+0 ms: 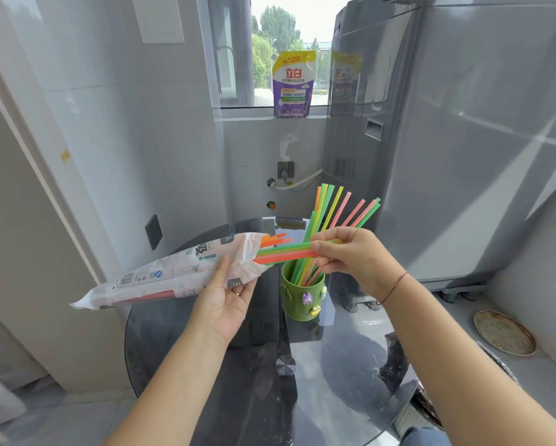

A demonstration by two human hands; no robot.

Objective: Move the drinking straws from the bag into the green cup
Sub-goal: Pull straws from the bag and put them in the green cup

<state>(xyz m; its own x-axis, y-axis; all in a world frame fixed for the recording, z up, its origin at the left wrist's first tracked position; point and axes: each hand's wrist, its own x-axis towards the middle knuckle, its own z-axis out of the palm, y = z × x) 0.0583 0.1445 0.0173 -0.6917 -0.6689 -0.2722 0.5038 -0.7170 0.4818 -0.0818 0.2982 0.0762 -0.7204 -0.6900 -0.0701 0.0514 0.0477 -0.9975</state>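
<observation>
The right hand (350,255) is closed in a pinch on a small bundle of thin plastic drinking straws (286,252), green, pink and orange, thumb below and fingers curled over the top. The bundle lies roughly level, its far ends inside the torn mouth of the long white printed plastic bag (173,275). The left hand (228,291) is clamped around that bag near its open end, thumb on the upper face, palm and fingers underneath, holding it up off the table and angled toward the cup.

These straws look very light and smooth, stiff enough to keep straight yet easy to kink if squeezed hard. A gentle pinch near the exposed ends, as here, seems right; several together may fan or slip, so the hold should gather them evenly.

Just below the right hand stands the green ceramic cup (302,297) with small cartoon figures on its side, resting on the round dark glass table (350,365). It already holds a spread of upright coloured straws (338,207). More orange ends (273,239) poke from the bag, so I judge the job part done.
</observation>
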